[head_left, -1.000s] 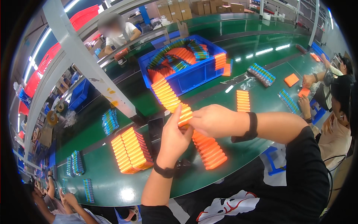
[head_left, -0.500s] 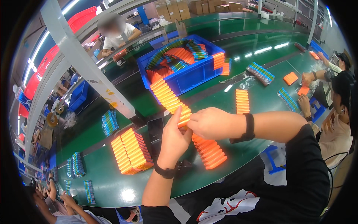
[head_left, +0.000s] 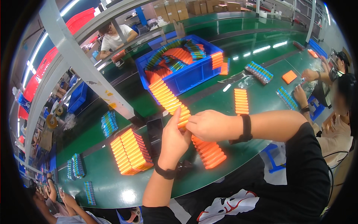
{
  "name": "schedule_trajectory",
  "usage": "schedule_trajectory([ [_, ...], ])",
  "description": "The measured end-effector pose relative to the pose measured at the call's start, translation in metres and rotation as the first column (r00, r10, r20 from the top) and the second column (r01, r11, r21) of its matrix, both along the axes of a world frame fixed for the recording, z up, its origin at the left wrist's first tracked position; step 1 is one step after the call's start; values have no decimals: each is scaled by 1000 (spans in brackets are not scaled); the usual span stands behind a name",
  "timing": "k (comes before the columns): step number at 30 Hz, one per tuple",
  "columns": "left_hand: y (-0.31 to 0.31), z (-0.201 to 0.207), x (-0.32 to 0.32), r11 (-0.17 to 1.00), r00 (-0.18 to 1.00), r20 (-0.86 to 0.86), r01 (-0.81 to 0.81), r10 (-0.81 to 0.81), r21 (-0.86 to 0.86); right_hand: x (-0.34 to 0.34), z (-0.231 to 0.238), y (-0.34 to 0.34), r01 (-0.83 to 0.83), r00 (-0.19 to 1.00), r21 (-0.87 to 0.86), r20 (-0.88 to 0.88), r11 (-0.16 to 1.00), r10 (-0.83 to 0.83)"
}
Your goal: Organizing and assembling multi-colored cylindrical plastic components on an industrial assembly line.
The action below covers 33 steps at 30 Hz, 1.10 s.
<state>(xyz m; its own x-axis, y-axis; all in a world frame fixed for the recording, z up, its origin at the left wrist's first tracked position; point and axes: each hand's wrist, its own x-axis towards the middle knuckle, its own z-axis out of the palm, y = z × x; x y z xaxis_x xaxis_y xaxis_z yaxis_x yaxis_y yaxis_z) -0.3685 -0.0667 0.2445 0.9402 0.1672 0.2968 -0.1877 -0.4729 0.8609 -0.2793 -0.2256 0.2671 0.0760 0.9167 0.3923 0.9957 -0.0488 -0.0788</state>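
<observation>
A long strip of orange cylinders (head_left: 164, 96), joined side by side, runs from the rim of the blue bin down to my hands. My left hand (head_left: 174, 138) grips it from below, thumb lying along its top. My right hand (head_left: 209, 125) is closed at the same place, fingertips pinching the strip against the left hand; what is between the fingertips is hidden. Just below them, a second length of orange cylinders (head_left: 209, 154) lies on the table; whether it joins the held strip is hidden. Left of my left wrist stands a stacked block of orange cylinders (head_left: 131, 152).
The blue bin (head_left: 186, 81) holds heaped orange and blue-green strips. A dark phone (head_left: 155, 128) lies beside the orange stack. A slanting metal post (head_left: 89, 71) stands to the left. Another orange strip (head_left: 241, 101) and a blue-green bundle (head_left: 258, 72) lie rightward. Co-workers sit around the table.
My hands and the strip stay nearly in place. At the right, a co-worker's hands have shifted, and the orange piece by them no longer shows. One blue strip at the lower left is gone from sight.
</observation>
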Motion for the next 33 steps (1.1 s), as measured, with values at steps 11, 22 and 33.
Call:
schedule_trajectory([
  [11, 0, -2, 1, 997, 1000, 0, -26, 26, 74, 1, 0, 3, -4, 1000, -23, 21, 1000, 4],
  [22, 1, -9, 5, 998, 1000, 21, -20, 19, 60, -1, 5, 4, 27, 1000, -137, 12, 990, -26],
  [33, -1, 9, 0, 999, 997, -69, -38, 40, 29, 1, 3, -2, 105, 994, -161, 50, 981, -98],
])
